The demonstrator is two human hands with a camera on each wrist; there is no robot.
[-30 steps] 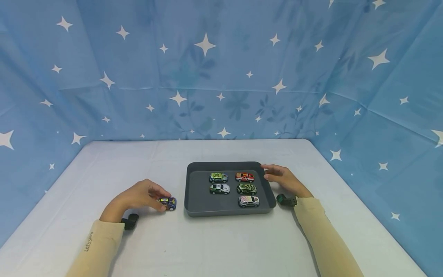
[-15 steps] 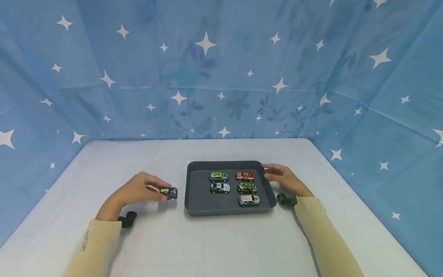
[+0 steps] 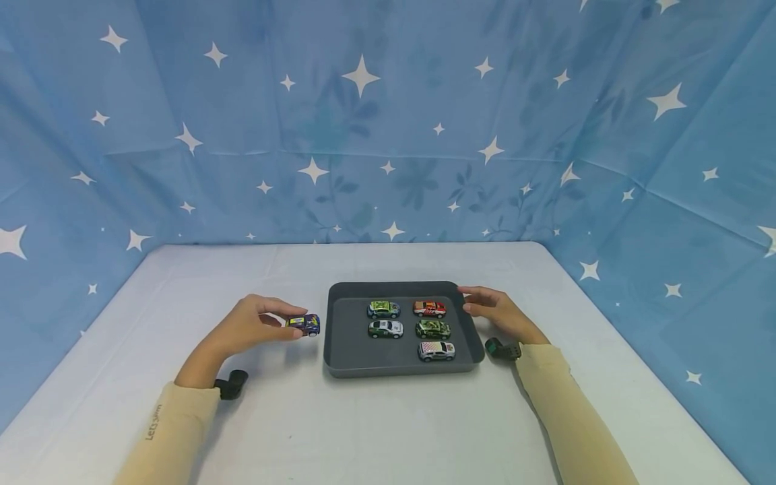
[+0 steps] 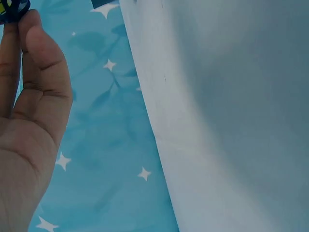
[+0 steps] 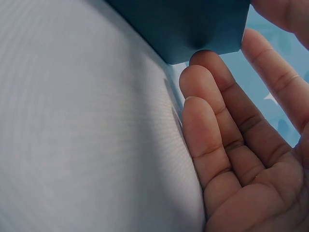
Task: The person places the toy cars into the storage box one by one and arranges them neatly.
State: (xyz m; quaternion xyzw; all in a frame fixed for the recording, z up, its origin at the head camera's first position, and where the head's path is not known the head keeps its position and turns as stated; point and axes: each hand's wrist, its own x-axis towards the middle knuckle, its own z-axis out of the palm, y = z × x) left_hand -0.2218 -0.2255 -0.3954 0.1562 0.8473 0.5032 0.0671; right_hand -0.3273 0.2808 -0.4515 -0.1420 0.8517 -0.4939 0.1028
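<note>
My left hand (image 3: 251, 327) pinches a dark blue and yellow toy car (image 3: 308, 325) between thumb and fingers, above the table just left of the grey tray (image 3: 394, 371). Only a bit of that car (image 4: 13, 10) shows at the top left corner of the left wrist view. At the tray's right side, my right hand (image 3: 500, 315) rests with its fingers against the outer wall (image 5: 193, 34), not curled round it. Inside the tray stand a green-yellow car (image 3: 383, 310), a white-green car (image 3: 385, 329), a red-orange car (image 3: 430, 309), a camouflage car (image 3: 433, 329) and a white-pink car (image 3: 436, 351).
A white-covered table (image 3: 376, 431) lies under everything. Behind it and along its sides hangs a blue cloth (image 3: 388, 121) with white stars. The tray's left part and lower left part show bare grey floor beside the cars.
My left hand has lifted the blue toy car off the table and carried it up and slightly right, towards the tray. The right hand and the tray have stayed in place.
</note>
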